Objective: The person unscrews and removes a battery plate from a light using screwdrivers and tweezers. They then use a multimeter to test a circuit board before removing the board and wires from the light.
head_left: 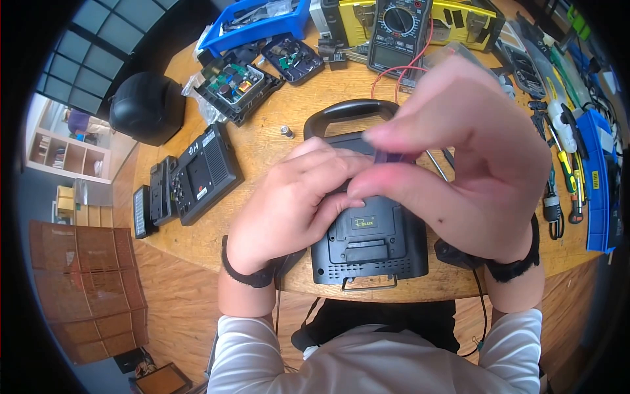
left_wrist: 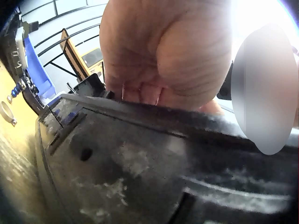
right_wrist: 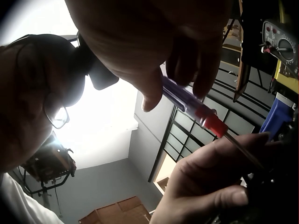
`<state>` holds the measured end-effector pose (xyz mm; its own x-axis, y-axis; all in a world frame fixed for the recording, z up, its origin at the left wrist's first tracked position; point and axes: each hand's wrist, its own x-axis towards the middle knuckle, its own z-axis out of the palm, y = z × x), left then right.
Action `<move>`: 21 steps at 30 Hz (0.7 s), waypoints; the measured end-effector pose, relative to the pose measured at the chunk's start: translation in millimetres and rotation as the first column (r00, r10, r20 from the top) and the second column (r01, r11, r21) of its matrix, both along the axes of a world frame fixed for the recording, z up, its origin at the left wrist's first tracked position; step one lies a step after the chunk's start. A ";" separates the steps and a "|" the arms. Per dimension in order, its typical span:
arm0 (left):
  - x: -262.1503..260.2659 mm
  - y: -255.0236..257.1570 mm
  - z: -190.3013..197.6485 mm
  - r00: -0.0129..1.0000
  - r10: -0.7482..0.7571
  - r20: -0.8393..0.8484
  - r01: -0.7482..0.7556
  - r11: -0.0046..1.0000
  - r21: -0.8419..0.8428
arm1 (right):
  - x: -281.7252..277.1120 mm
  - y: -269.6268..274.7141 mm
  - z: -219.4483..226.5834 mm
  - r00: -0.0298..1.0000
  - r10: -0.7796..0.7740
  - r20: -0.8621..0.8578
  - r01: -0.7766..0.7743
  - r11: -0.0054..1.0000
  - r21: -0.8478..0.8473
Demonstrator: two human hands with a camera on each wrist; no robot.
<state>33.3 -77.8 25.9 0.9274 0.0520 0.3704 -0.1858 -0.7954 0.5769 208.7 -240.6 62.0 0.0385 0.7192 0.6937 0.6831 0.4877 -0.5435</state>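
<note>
A black device with a top handle and a "Rolux" label (head_left: 364,223) lies on the wooden table in front of the person. The right hand (head_left: 469,151) pinches a screwdriver by its clear purple handle (right_wrist: 180,95), above the device. Its red collar and thin metal shaft point down towards the device in the right wrist view. The left hand (head_left: 295,197) rests on the device's upper part, fingers and thumb bent beside the shaft (right_wrist: 243,151). In the left wrist view the device's dark casing (left_wrist: 121,163) fills the lower part. Where the screwdriver tip meets the device is too dark to tell.
At the left lie a black panel (head_left: 209,174) and an opened case with a circuit board (head_left: 236,85). A small metal cylinder (head_left: 287,132) stands nearby. Behind are a blue bin (head_left: 262,29) and a multimeter (head_left: 399,33) with red leads. Several tools and a blue tray (head_left: 597,184) are at the right.
</note>
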 end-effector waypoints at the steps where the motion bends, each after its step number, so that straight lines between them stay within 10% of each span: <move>1: 0.0 -0.9 0.0 1.000 0.014 -0.003 -0.014 1.000 -0.018 | -1.1 1.0 -3.9 0.997 -0.034 -0.070 0.035 0.999 0.014; 6: 0.7 2.2 -1.6 1.000 0.008 0.002 -0.008 1.000 -0.024 | -7.1 12.7 -10.7 0.961 -0.003 -0.276 0.047 0.987 0.151; 8: 0.4 4.0 -4.8 1.000 0.005 0.021 -0.005 1.000 0.000 | -2.2 8.9 -9.6 0.999 -0.043 0.000 0.043 0.991 0.125; 15: 2.5 2.7 -4.7 1.000 -0.018 0.019 0.019 0.999 -0.029 | -1.6 1.3 -4.7 0.998 -0.050 0.040 0.049 0.998 0.027; 21: -0.4 6.1 -6.5 1.000 -0.023 0.014 0.024 1.000 -0.017 | -8.0 12.2 -17.0 0.970 -0.008 -0.245 0.039 0.992 0.123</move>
